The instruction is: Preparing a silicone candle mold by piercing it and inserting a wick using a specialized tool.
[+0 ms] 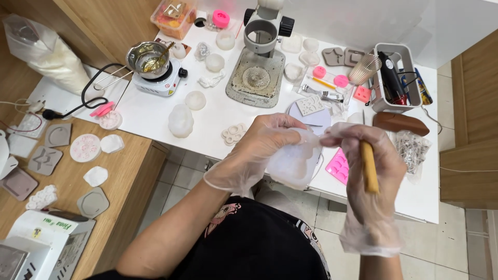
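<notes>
Starting at the left, a wooden side table (129, 171) carries grey and white moulds, with a white box (46, 243) cut off at the bottom edge. On the white table (150, 111) stands a small hotplate (158, 80) bearing a metal pot (147, 58); what is in the pot is hard to make out. A stand with a ring arm (259, 57) sits further along. The gloved left hand (264, 145) grips a cloudy white mould (293, 163) in front of the body, its fingers wrapped around and partly hiding it. The gloved right hand (371, 161) is closed on a wooden stick (369, 167), whose tip is hidden. A grey bin (397, 78) holds tools.
</notes>
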